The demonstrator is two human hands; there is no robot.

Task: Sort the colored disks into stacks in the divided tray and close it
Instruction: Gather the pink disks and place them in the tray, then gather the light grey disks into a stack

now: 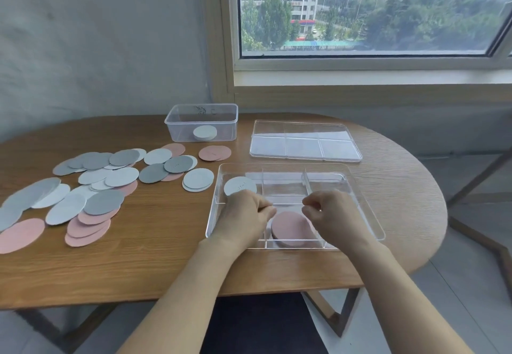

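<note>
Pink stack (291, 229) is laid at 6 o'clock in tray (360, 187); loose disks (104, 201) are left at 9; left hand (243, 215), right hand (332, 215) grips curled, seemingly empty.

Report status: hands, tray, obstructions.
Left hand, right hand curled over tray, nothing seen held. Pink stack near middle compartment; grey disk far left. Lid off. Nothing blocking.

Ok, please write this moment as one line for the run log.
hands: left hand, right hand curled over divided tray | tray: pink stack front middle, grey disk back left | lid off, behind tray
</note>
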